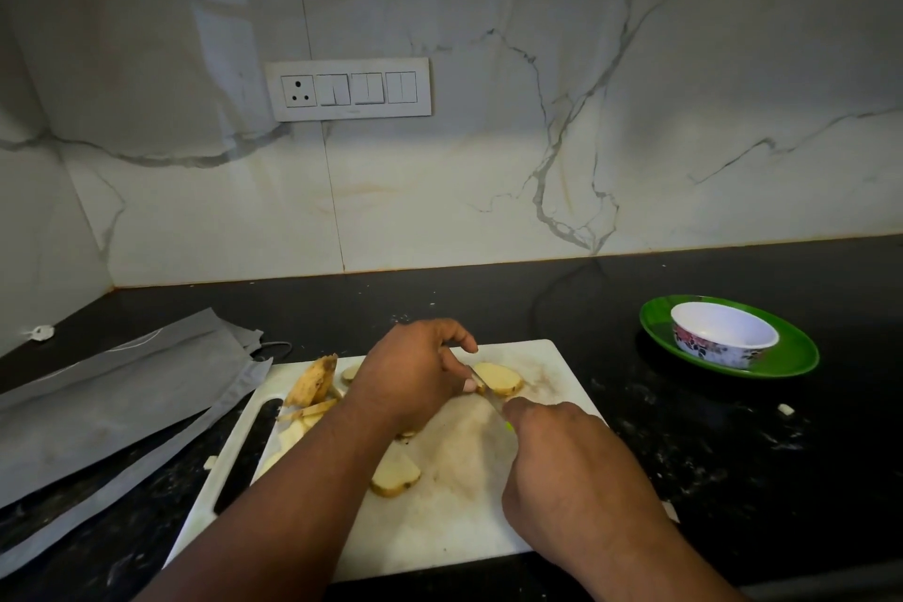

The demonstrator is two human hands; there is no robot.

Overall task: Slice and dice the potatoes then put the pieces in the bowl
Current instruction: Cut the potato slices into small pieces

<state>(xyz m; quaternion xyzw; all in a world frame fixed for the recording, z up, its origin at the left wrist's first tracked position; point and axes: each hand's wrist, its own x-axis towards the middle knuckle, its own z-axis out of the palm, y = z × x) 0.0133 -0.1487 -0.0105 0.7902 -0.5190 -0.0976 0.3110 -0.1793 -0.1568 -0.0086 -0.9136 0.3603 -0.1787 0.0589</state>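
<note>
Head view. A white cutting board lies on a black counter and serves as the reference for all positions.

The left hand sits over the board's far middle, fingertips curled down onto the near-left end of a flat potato slice, pinning it. The right hand is over the board's right side, clenched around a knife; only a short length of blade and a speck of green handle show. The blade meets the slice just beside the left fingertips.

More potato lies on the board: a slice near its centre, part-hidden by the left forearm, and cut strips and skin-on ends at its far-left corner.

The bowl, white with a floral band, stands on a green plate to the right of the board, well apart from it. No pieces are visible inside it.

A folded grey cloth lies left of the board. A switch panel is on the marble wall beyond it.

Assessment: the slices look firm and light, probably wet and slippery on cut faces; they are best held flat from above, fingertips tucked back from the blade. Diced pieces would be gathered by scooping.

No brand, label or legible writing is seen.
</note>
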